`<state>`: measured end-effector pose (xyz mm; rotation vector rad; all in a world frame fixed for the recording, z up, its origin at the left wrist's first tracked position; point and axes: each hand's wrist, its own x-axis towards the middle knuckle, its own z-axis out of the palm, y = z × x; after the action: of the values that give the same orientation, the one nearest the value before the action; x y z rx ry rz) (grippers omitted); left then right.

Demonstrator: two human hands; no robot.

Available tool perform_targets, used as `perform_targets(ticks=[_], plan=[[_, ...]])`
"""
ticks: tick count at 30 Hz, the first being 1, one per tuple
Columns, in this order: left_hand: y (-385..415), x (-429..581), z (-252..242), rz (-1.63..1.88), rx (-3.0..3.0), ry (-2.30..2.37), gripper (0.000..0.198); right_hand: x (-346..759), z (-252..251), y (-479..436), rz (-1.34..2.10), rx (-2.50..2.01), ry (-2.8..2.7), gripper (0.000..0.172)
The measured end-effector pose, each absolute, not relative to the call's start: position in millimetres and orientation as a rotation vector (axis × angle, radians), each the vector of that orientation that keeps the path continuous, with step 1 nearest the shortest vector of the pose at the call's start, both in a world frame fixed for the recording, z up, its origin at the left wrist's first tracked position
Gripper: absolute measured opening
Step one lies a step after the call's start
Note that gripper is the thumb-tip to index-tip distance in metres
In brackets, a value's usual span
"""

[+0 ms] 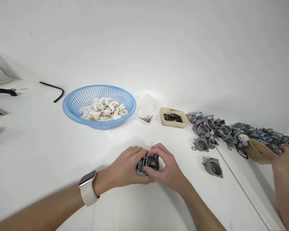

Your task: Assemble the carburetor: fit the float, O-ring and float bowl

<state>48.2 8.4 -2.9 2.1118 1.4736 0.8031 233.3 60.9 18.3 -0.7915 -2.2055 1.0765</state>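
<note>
Two bare hands meet above a white table [50, 150], both on one gray metal carburetor body [149, 163]. The left hand [127, 165], with a pale-banded smartwatch [88, 183] on its wrist, grasps the body from its side. The right hand [166, 166] grips it too, thumb and bent fingertips at the open upward face, where brass-colored fittings show; whether they also pinch a small part is hidden.

Beyond the left hand sits a blue plastic basket [96, 123] of white C-shaped floats [106, 110]. Straight beyond the hands is a clear tray [146, 104] with thin metal pins [145, 119]; just right of it, a cream tray [177, 124] holds black rubber rings [172, 117]. To the right of the right hand lies a single metal bowl [214, 167], and past it a heap of metal castings [203, 129]. Farther right, a co-worker's hand [285, 158] is at a tan container [258, 152].
</note>
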Motion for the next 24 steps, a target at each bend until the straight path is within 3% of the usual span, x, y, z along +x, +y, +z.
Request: perform_targets(ticks=[5, 10, 20, 24], plan=[[8, 51, -9, 0.790, 2.151, 1.496, 0.034, 226, 13, 56, 0.951, -0.768, -2.196, 0.028], [9, 52, -9, 0.757, 2.146, 1.512, 0.034, 219, 12, 54, 0.763, -0.748, -2.233, 0.016], [12, 51, -7, 0.748, 2.141, 1.536, 0.029, 221, 15, 56, 0.691, -0.704, -2.237, 0.011], [11, 46, -4, 0.718, 2.143, 1.542, 0.040, 285, 38, 93, 0.469, -1.109, -2.423, 0.016]])
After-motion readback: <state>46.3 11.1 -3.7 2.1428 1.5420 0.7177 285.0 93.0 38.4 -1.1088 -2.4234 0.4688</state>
